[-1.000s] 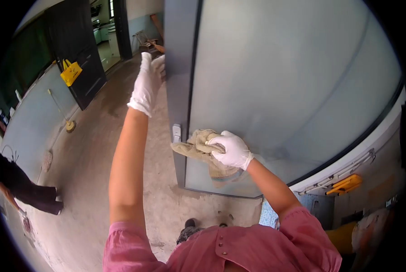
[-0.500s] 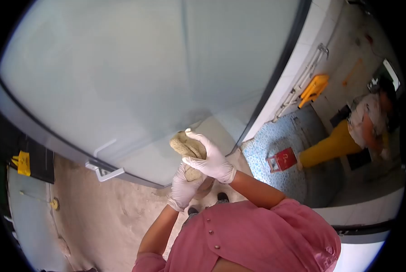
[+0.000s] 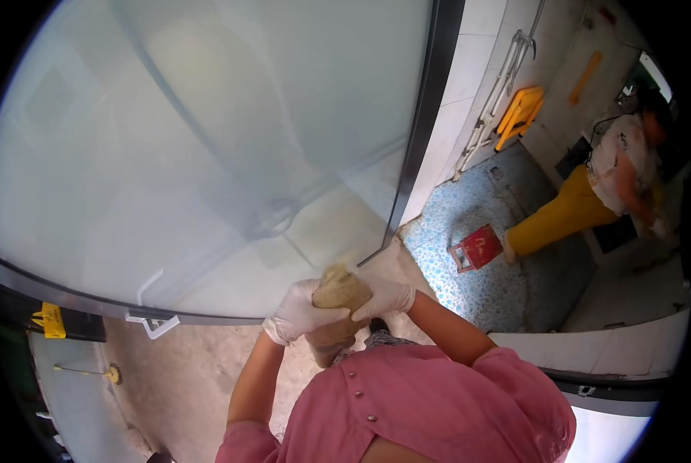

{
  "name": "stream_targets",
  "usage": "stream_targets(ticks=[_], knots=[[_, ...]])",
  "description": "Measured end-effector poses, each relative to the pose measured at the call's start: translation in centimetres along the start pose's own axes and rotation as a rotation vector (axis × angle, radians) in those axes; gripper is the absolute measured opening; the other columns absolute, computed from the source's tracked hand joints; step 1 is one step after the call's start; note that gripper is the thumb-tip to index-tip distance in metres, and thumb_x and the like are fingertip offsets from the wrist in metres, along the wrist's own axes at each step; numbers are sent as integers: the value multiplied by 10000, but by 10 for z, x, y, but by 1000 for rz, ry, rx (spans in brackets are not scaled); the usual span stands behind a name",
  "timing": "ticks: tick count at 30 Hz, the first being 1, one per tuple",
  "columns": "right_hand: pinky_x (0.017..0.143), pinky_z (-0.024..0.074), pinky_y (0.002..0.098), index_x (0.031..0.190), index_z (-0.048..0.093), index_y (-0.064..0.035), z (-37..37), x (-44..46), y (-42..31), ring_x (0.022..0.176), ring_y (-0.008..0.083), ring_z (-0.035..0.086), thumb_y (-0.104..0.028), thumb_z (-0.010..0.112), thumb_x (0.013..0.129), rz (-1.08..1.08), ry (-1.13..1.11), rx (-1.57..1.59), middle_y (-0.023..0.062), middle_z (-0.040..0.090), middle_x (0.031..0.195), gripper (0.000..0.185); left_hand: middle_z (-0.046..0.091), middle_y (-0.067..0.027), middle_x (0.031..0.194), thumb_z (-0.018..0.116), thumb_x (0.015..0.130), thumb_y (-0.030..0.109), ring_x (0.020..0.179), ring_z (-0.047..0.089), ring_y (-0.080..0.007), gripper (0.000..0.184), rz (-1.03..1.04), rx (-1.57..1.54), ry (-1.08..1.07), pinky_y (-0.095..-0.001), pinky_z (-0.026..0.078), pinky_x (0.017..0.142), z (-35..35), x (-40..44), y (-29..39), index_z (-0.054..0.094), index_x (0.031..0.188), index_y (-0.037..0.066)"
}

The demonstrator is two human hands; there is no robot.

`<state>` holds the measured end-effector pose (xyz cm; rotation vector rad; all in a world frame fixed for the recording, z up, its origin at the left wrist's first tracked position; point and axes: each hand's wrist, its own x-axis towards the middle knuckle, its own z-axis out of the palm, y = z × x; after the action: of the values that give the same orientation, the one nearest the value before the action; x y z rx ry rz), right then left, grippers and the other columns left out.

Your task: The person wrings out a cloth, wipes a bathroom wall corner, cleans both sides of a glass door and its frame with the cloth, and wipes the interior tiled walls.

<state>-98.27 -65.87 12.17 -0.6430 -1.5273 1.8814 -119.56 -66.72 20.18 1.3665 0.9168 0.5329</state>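
A folded tan cloth [image 3: 340, 290] is held in front of my body, gripped from both sides. My left hand [image 3: 298, 312], in a white glove, wraps its left side with the thumb across the front. On the opposite side my right hand [image 3: 385, 297], gloved the same way, closes on the cloth's right edge. Just beneath the hands shows a brownish object [image 3: 326, 338], partly hidden, whose kind I cannot make out. Close beyond the cloth stands a large frosted glass door [image 3: 207, 147] with a dark frame.
A white door handle [image 3: 156, 326] juts out at the lower left. Through the opening at right, a person in yellow trousers [image 3: 561, 212] bends on blue patterned flooring [image 3: 469, 297] near a red box [image 3: 480, 248]. An orange folding seat [image 3: 520, 116] hangs on the wall.
My right hand has come down from above the cloth to its right side, and the cloth is now bunched between both hands. The view has shifted; the door appears further left.
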Motion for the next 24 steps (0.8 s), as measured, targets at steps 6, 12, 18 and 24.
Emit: stream_targets(ticks=[6, 12, 18, 24], knots=[[978, 431, 357, 1309, 447, 11, -4, -13, -40, 1123, 247, 538, -131, 704, 757, -53, 190, 563, 126, 546, 1242, 625, 645, -51, 1012, 746, 755, 42, 847, 591, -104, 366, 284, 177, 555, -269, 499, 782, -15, -10, -8, 623, 1096, -5], [980, 432, 376, 1377, 394, -83, -83, -20, -117, 1161, 241, 518, -167, 600, 861, -495, 731, 559, 113, 513, 1292, 563, 604, -71, 1017, 594, 911, 98, 952, 561, -145, 386, 797, 305, 1769, -255, 470, 840, -106, -115, 33, 497, 1269, -10], [928, 449, 326, 1229, 544, 13, -152, 38, -209, 1062, 199, 562, -84, 699, 824, -836, 1030, -691, 98, 570, 1211, 445, 572, -146, 1181, 499, 956, 234, 1068, 530, -228, 442, 732, 113, 1946, -348, 413, 940, -243, -209, -19, 476, 1283, -63], [985, 402, 322, 1283, 464, 42, -95, 62, -110, 1117, 214, 519, -156, 727, 823, -619, 1095, -797, 125, 537, 1254, 566, 461, -169, 1369, 523, 958, 355, 1265, 434, -239, 556, 908, -176, 1970, -329, 296, 1084, -241, -230, 0, 436, 1337, -42]])
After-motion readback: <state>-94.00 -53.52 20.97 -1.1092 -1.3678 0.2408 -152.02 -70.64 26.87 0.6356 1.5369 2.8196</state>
